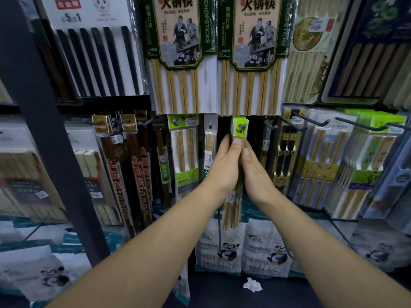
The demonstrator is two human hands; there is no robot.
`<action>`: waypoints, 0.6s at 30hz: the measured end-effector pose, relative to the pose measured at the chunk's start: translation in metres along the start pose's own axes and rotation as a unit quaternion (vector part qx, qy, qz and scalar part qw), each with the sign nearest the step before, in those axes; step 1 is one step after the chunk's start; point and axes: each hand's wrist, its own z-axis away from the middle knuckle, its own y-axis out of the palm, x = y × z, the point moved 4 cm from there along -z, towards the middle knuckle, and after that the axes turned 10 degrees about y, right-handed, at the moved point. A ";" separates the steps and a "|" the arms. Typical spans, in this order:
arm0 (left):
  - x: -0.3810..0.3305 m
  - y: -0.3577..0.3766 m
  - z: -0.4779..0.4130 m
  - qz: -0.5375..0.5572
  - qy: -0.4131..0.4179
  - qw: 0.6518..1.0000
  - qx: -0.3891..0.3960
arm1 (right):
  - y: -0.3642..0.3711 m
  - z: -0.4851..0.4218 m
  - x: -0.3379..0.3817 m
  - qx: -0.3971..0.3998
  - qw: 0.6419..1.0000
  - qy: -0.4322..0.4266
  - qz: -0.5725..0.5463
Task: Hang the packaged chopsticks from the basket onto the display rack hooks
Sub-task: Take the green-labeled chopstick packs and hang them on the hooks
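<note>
Packaged chopsticks (240, 129), a slim bundle of pale bamboo sticks under a green header tag, stand upright at the middle of the rack, clasped between our two hands. The tag pokes out above our fingertips and the stick ends show below our wrists. We cannot tell whether the tag's hole sits on a hook.

At the left edge, a dark upright post (44, 141) slants across the near view. Right of it, a pack of black chopsticks (100, 61) hangs in the upper row, with reddish-brown packs (138, 170) bearing orange lettering below it. Next, two large green-and-cream packs (180, 52) hang side by side above, their lower edges just over the green tag. Under them hang a wide bamboo pack (185, 152) and a narrow pack (210, 150), just left of our left hand.

Our left hand (223, 170) wraps the packaged chopsticks from the left, thumb on the front, fingers curled behind. Our right hand (255, 176) grips them from the right, thumb on the front, its fingers hidden behind. The two hands touch.

Further right hangs a black-and-gold pack (285, 156), then two long hooks (311, 121) jut toward us over green-labelled bamboo packs (329, 156). Low down, panda-printed bags (219, 247) stand beneath our arms, and a crumpled white scrap (252, 284) lies near us.
</note>
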 end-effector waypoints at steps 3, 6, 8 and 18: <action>0.006 0.000 -0.013 -0.011 -0.004 1.000 -0.014 | -0.002 -0.017 -0.005 0.000 1.000 0.001 0.011; 0.017 0.000 -0.026 -0.002 -0.015 0.999 -0.029 | -0.003 -0.030 -0.010 -0.002 1.000 0.005 0.006; 0.025 0.002 -0.032 0.017 -0.027 0.999 -0.038 | -0.002 -0.037 -0.013 0.000 1.000 0.018 -0.011; 0.021 0.002 -0.008 0.039 -0.030 0.999 -0.022 | -0.007 -0.008 -0.025 -0.001 0.998 0.059 0.018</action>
